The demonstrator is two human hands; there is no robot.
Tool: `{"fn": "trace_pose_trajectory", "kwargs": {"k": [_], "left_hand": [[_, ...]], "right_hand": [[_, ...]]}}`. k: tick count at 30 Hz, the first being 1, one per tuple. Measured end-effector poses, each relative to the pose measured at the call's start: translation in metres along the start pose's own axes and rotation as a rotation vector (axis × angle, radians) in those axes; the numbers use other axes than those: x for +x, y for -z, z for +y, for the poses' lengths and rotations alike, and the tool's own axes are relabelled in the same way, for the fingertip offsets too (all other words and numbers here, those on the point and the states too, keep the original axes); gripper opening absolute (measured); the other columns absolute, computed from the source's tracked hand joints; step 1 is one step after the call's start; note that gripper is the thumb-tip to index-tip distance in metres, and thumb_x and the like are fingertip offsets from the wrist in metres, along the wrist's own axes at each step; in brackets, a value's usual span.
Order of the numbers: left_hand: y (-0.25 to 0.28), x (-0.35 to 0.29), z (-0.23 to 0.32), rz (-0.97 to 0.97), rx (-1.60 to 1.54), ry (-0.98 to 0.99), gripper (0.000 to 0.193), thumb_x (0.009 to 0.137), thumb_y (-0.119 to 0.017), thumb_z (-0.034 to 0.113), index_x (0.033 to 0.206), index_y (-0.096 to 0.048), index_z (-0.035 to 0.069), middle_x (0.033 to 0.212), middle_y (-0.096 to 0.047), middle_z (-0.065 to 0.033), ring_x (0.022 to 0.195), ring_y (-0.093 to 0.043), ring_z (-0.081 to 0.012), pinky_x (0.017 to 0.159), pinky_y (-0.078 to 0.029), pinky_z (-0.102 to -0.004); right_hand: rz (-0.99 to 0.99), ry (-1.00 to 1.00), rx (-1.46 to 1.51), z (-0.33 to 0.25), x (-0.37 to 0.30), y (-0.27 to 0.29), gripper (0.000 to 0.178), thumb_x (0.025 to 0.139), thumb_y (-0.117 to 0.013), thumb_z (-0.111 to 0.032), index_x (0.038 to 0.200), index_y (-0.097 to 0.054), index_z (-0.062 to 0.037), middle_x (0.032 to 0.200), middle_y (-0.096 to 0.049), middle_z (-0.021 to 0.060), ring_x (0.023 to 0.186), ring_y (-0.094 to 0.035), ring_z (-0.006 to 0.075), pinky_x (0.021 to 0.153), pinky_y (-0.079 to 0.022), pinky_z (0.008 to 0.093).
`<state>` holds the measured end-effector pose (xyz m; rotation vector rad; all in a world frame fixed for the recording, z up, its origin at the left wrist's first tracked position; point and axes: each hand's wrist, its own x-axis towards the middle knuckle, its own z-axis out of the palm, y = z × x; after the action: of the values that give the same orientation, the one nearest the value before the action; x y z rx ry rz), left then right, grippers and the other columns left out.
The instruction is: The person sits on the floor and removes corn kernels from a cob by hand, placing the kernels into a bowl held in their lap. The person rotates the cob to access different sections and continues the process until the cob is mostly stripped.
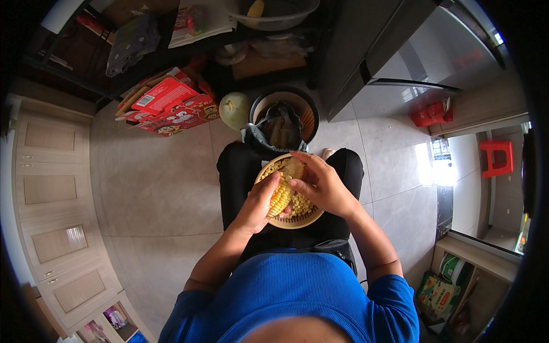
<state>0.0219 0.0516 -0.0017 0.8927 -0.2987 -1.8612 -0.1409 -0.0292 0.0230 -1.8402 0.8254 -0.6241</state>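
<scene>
The left hand [260, 201] is grasping 1 corn cob [280, 200]; the right hand [325, 186] is bending over its upper end, closure unclear. Beneath the grip, a bowl [287, 225] is holding kernels [302, 206].

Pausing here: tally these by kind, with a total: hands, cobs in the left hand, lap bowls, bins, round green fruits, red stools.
Hands: 2 (left hand, right hand)
Corn cob in left hand: 1
Lap bowl: 1
Bin: 1
Round green fruit: 1
Red stool: 1
Total: 7
</scene>
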Motion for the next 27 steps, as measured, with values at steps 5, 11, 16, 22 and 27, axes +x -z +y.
{"fn": "trace_pose_trajectory", "kwargs": {"k": [5, 11, 16, 22, 27], "left_hand": [[0.001, 0.001, -0.001, -0.007, -0.002, 0.042, 0.035, 0.096, -0.042, 0.037, 0.112, -0.047, 0.006, 0.081, -0.058, -0.0039, 0.057, -0.055, -0.0112, 0.045, -0.043, -0.0241], [-0.011, 0.001, -0.005, 0.074, 0.050, -0.015, 0.039, 0.097, -0.038, 0.038, 0.116, -0.048, 0.005, 0.087, -0.059, -0.0044, 0.061, -0.055, -0.0114, 0.049, -0.044, -0.0238], [-0.009, 0.007, -0.008, 0.115, 0.312, -0.224, 0.043, 0.098, -0.035, 0.034, 0.128, -0.042, 0.004, 0.096, -0.058, -0.0039, 0.068, -0.056, -0.0090, 0.057, -0.046, -0.0220], [-0.012, 0.008, -0.008, 0.137, 0.671, -0.384, 0.043, 0.099, -0.036, 0.029, 0.131, -0.039, 0.000, 0.104, -0.054, -0.0062, 0.084, -0.052, -0.0095, 0.073, -0.044, -0.0224], [-0.010, 0.008, -0.009, 0.197, 0.755, -0.403, 0.042, 0.098, -0.038, 0.025, 0.128, -0.040, -0.004, 0.117, -0.053, -0.0165, 0.108, -0.051, -0.0209, 0.093, -0.039, -0.0288]], "right_hand": [[0.054, 0.027, -0.092, 0.002, 0.000, -0.005, 0.035, 0.087, -0.058, -0.011, 0.118, -0.050, 0.0030, 0.098, -0.059, 0.0162, 0.086, -0.060, 0.0242, 0.077, -0.047, 0.0299], [0.233, 0.027, -0.040, 0.003, 0.000, -0.010, 0.024, 0.085, -0.059, -0.009, 0.107, -0.056, 0.0018, 0.099, -0.059, 0.0167, 0.082, -0.061, 0.0276, 0.070, -0.049, 0.0314], [0.143, 0.121, -0.097, -0.015, -0.009, 0.003, 0.011, 0.080, -0.060, 0.003, 0.091, -0.060, 0.0019, 0.094, -0.059, 0.0130, 0.082, -0.061, 0.0248, 0.068, -0.050, 0.0294], [0.071, 0.114, -0.212, -0.013, -0.004, 0.001, 0.019, 0.079, -0.059, 0.002, 0.098, -0.057, 0.0012, 0.095, -0.057, 0.0165, 0.085, -0.060, 0.0321, 0.072, -0.050, 0.0335], [0.009, 0.027, -0.093, -0.008, -0.003, -0.003, 0.016, 0.081, -0.060, 0.000, 0.096, -0.056, 0.0024, 0.090, -0.058, 0.0138, 0.080, -0.063, 0.0242, 0.070, -0.050, 0.0306]]}}
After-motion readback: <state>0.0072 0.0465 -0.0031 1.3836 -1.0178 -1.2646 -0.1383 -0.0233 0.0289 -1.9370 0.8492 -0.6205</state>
